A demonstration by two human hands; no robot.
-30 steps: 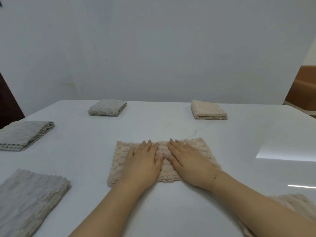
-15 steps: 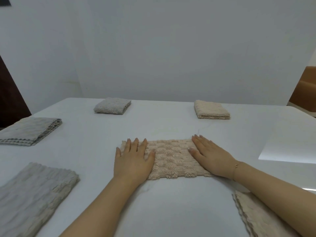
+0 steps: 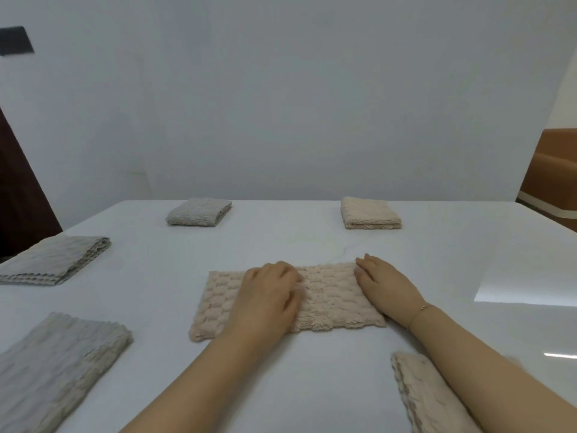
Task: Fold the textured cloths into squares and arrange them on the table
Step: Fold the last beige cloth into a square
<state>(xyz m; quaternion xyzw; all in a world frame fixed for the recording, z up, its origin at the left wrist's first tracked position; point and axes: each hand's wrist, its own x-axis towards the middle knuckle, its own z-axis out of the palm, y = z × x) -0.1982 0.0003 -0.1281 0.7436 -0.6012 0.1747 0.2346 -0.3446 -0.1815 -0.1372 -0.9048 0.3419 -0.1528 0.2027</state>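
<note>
Beige, deep-pile cloth (image 3: 290, 300) lies as a wide rectangle at the middle of the white table (image 3: 312, 385), directly in front of the person. Its shape indicates a half-folded state; one more fold across the long axis would probably yield a square.

The left hand (image 3: 268, 296) rests palm down on the cloth's left-centre area, fingers slightly bent and pressing the pile; it grips nothing. This placement probably pins the layers so they do not slide on the smooth tabletop. The right hand (image 3: 385, 284) lies flat at the cloth's right end, fingers straight and together, touching the edge. It holds nothing either; the position suits smoothing that edge or preparing to lift it.

Finished items occupy the far side: a grey folded square (image 3: 199, 212) at far left-centre and a beige folded square (image 3: 370, 213) at far right-centre, well apart. Colour appears to govern the layout, grey to the left and beige to the right.

Two larger grey cloths (image 3: 56, 259) (image 3: 53, 367) wait along the left edge. Another beige cloth (image 3: 427, 398) lies near the right forearm, partly hidden by it. These appear to be staged within reach of the working area.
</note>
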